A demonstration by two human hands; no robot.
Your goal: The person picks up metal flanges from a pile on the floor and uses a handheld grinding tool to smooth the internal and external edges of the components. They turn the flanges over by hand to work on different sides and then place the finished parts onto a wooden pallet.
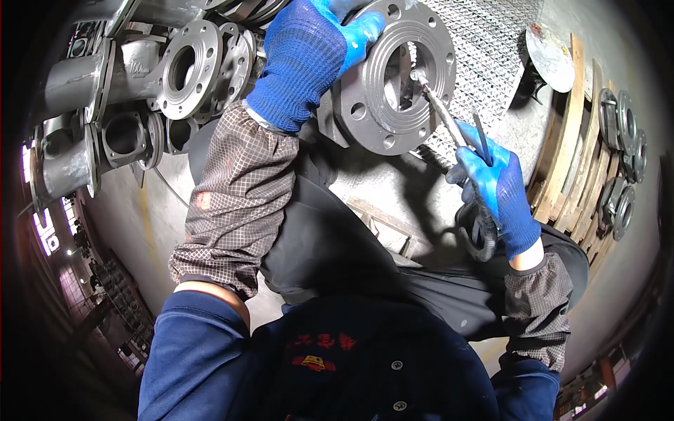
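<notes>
A dark grey flanged casting (443, 63), with bolt holes round its ringed face and a wide bore, stands tilted in front of me. My left hand (319, 42), in a blue coated glove, grips its upper left edge; the thumb lies against the rim, and the other fingers are partly out of frame. In my right hand (490, 179), gloved the same way, is a slim air grinder (441, 112) with a black lever and a dark hose (479, 245). Its bright tip reaches into the bore near the right inner wall. Whether the tip touches metal I cannot tell.
Several grey flanged pipe castings (135, 77) are stacked at the left. Behind the held casting lies a textured metal grating (484, 49). A pale round disc (550, 59) sits at the upper right, beside a wooden pallet (570, 140) bearing more flanged parts (627, 119).
</notes>
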